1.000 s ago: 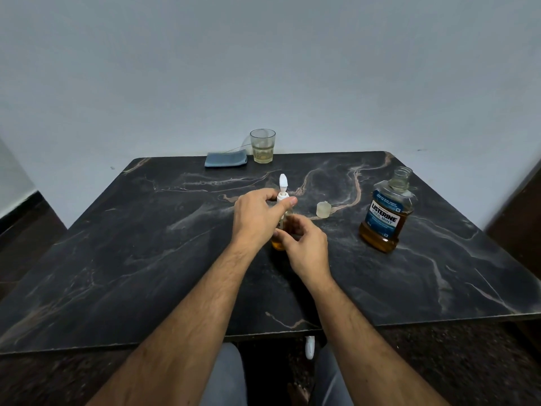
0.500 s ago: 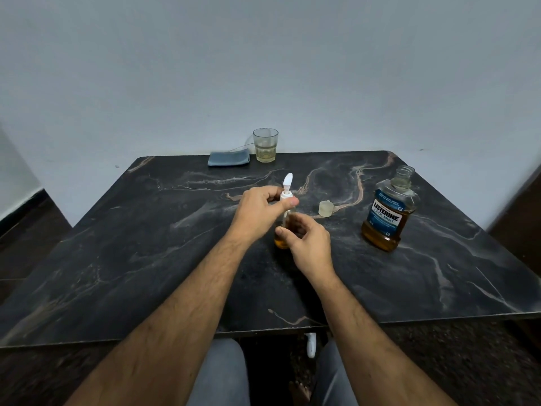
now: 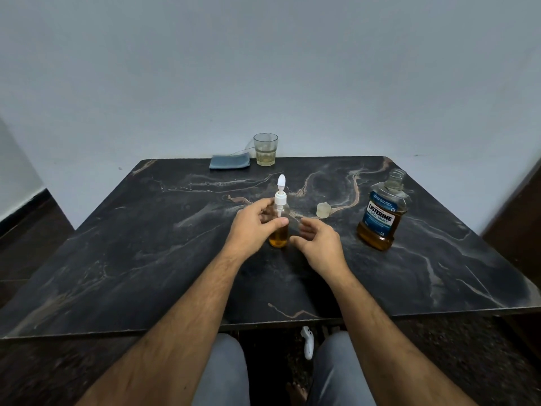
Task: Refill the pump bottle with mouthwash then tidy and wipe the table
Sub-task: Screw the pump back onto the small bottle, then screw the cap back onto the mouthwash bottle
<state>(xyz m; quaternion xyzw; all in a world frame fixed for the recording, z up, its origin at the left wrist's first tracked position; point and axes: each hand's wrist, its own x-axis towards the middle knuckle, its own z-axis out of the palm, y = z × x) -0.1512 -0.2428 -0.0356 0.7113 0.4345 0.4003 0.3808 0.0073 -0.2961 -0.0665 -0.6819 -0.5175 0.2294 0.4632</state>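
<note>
A small clear pump bottle [image 3: 279,238] with amber mouthwash and a white pump head stands upright at the middle of the dark marble table [image 3: 146,259]. My left hand [image 3: 254,227] grips the bottle's body, thumb across its front. My right hand [image 3: 317,244] hovers just right of the bottle, fingers loosely curled, holding nothing. The Listerine mouthwash bottle [image 3: 382,213] stands uncapped at the right. Its pale cap [image 3: 323,210] lies on the table between the two bottles. A folded blue cloth [image 3: 230,162] lies at the far edge.
A drinking glass [image 3: 265,149] with a little pale liquid stands beside the cloth at the table's far edge, against the white wall. My knees show below the near table edge, with a white object [image 3: 307,342] on the floor between them.
My right hand has let go of the pump bottle and drawn back to the right. My left hand has slid down from the pump collar to grip the bottle's body.
</note>
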